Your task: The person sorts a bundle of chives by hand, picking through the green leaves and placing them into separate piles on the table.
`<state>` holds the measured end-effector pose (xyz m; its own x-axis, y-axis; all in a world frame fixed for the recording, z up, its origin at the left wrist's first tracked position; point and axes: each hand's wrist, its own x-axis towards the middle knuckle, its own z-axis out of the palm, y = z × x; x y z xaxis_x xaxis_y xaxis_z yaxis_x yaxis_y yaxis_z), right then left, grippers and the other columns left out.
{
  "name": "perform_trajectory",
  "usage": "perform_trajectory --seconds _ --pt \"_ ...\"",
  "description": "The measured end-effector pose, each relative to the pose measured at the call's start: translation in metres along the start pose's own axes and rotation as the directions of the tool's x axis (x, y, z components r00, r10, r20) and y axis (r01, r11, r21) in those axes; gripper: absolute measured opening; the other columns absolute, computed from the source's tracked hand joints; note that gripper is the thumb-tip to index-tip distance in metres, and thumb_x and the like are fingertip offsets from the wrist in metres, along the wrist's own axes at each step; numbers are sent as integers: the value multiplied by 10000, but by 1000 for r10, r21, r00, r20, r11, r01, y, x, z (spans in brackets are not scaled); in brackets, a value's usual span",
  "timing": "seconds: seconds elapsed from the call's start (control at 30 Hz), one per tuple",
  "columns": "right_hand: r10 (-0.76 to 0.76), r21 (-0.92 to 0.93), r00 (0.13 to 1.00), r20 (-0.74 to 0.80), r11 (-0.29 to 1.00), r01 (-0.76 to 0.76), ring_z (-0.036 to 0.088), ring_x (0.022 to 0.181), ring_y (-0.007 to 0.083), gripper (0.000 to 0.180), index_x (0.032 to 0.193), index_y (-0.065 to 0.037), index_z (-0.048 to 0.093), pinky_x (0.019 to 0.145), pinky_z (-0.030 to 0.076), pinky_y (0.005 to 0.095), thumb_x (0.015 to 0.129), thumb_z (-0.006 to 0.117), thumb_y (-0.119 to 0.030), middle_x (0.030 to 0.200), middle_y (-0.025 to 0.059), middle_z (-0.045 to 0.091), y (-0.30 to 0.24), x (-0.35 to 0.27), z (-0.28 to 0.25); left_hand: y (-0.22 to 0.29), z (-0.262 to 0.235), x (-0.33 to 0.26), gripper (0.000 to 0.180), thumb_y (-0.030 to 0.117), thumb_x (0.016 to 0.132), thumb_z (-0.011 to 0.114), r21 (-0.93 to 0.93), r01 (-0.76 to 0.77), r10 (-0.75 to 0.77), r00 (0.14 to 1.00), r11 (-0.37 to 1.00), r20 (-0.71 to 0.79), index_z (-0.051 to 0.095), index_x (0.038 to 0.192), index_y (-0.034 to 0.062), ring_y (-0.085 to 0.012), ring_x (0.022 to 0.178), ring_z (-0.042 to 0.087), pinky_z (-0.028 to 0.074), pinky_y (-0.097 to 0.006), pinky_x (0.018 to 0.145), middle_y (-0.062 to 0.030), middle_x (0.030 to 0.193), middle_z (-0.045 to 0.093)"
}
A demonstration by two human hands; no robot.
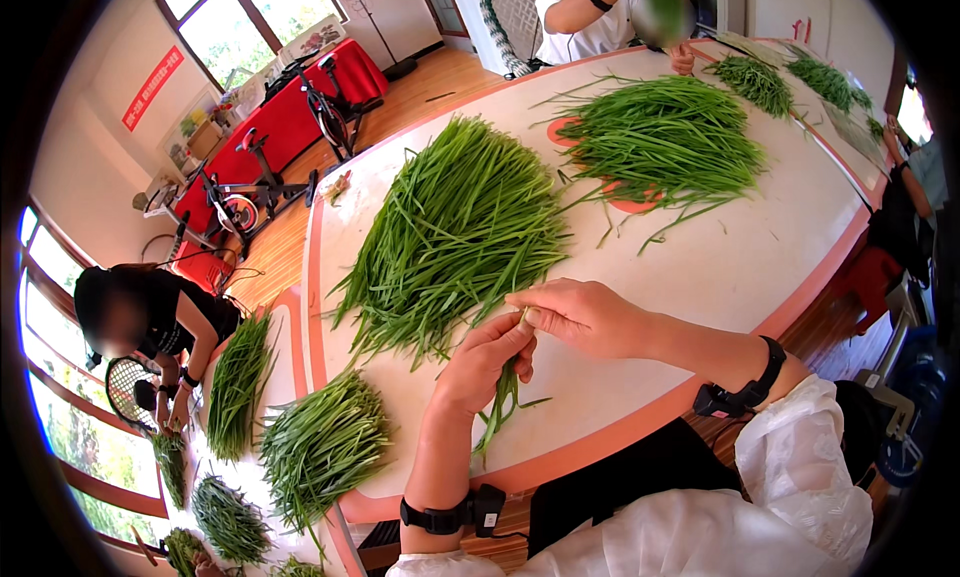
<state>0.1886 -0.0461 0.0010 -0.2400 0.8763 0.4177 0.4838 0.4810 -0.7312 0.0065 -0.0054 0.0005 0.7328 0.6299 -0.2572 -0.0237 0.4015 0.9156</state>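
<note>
My left hand (478,365) is closed around a few green chives (504,402), whose leaves hang down below the fist over the table's near edge. My right hand (588,317) meets it from the right, thumb and forefinger pinched at the pale stem ends of the same chives. Just beyond both hands spreads a large loose heap of chives (460,232) on the white table (690,307). The fingertips hide most of the stem ends.
Another chive heap (660,142) lies at the far right, over orange markings. Chive bundles (325,442) cover the left side table. One co-worker (160,322) bends there; another (590,17) sits at the far side. Exercise bikes (245,192) stand beyond the table.
</note>
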Motion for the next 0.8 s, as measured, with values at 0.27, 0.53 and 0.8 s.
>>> perform_trajectory --seconds 0.27,0.53,0.8 --pt "135 -398 991 -14 908 -129 591 765 276 184 913 -33 640 695 468 364 778 574 -139 789 122 625 56 57 -44 2 2 0 286 179 937 429 61 -34 34 999 998 4 516 1087 -47 -95 606 434 410 -253 568 10 704 425" --pt "39 -659 994 -97 747 -94 539 845 296 142 849 -48 627 770 443 395 740 591 -133 794 94 588 95 71 -34 3 2 2 305 198 932 447 62 -34 34 999 998 -4 513 1099 -49 -94 592 437 410 -252 560 8 692 429" --pt "203 -261 978 -37 943 -206 601 625 216 110 766 -30 608 584 466 340 737 625 -134 666 84 622 61 46 -45 -1 -7 3 253 202 929 444 -46 -90 83 987 995 -136 528 993 -27 -112 561 469 425 -252 550 -7 701 463"
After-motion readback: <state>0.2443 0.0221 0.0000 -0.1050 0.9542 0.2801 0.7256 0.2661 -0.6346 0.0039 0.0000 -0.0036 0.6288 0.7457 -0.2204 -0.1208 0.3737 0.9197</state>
